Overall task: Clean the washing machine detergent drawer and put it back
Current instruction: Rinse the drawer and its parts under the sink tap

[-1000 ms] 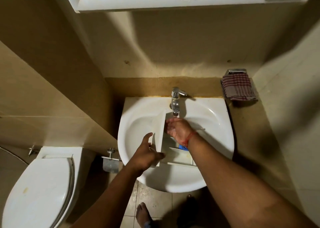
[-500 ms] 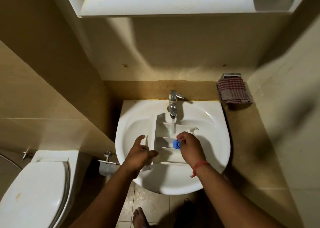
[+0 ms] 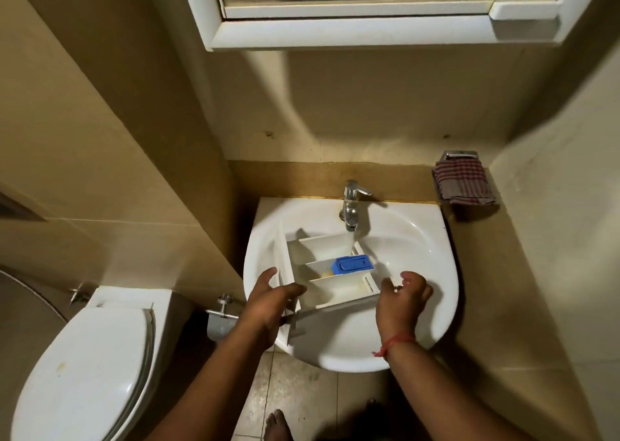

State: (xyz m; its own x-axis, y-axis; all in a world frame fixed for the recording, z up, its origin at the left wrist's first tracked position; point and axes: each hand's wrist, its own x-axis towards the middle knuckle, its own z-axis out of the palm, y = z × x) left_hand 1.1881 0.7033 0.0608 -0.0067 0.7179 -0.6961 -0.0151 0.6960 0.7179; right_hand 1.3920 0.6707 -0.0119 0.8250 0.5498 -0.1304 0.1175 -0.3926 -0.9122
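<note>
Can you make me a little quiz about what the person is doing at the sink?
1. True or false: water runs from the tap into the detergent drawer.
2. What colour is the insert in the drawer's middle compartment?
3. Which hand grips the drawer's front panel end? A) left hand B) right hand C) neither

Key: 1 true. 2 blue. 3 A; the right hand holds the other end, over the sink.
</note>
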